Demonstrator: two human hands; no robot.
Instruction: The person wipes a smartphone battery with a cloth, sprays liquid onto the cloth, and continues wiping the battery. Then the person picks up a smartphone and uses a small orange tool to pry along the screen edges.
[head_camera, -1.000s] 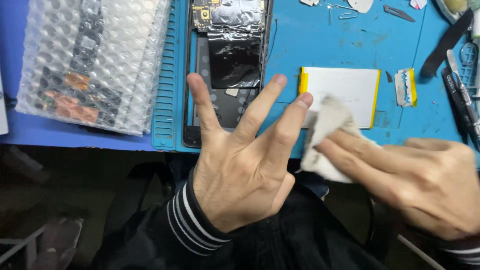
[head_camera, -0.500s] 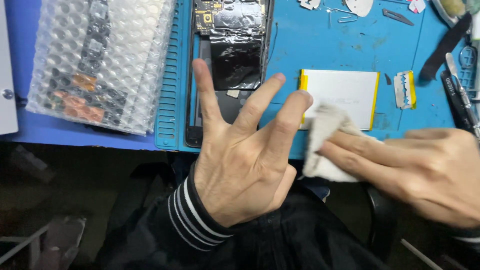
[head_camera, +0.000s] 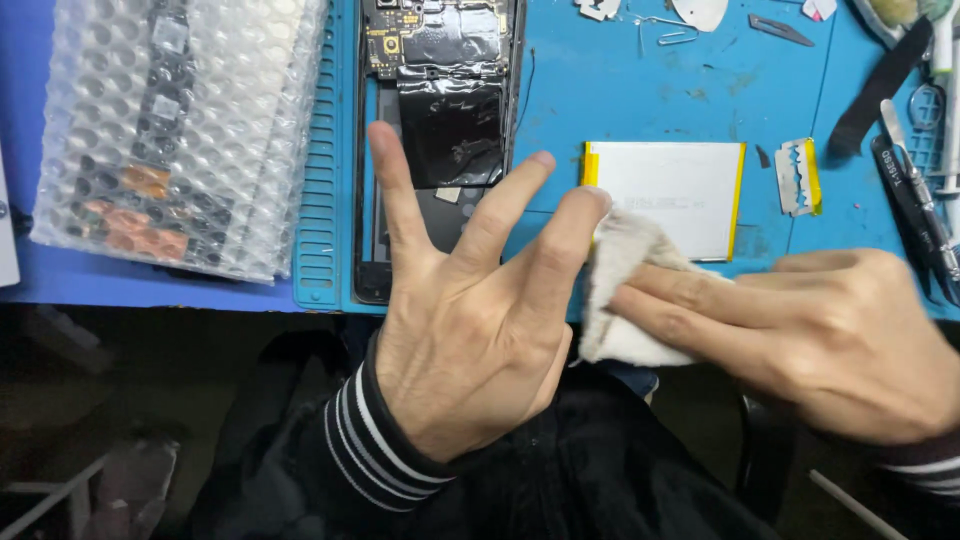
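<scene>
My left hand (head_camera: 465, 320) is spread flat, back up, fingers apart, over the near edge of a blue work mat (head_camera: 640, 90). My right hand (head_camera: 810, 335) presses a crumpled white cloth (head_camera: 625, 285) against the side of my left hand's fingers. Behind my left fingers lies an opened phone (head_camera: 440, 110) with its circuit board and black foil exposed. A white flat battery (head_camera: 672, 195) with yellow edges lies on the mat just beyond the cloth.
A bubble-wrap packet (head_camera: 170, 130) holding flat parts lies at the left. A razor blade (head_camera: 798, 177) in a yellow-edged wrapper, tweezers and dark tools (head_camera: 915, 200) sit at the right. Small metal bits (head_camera: 660, 25) lie at the mat's far edge.
My right hand with the cloth has shifted a little along my left fingers. The left hand stays spread in about the same spot.
</scene>
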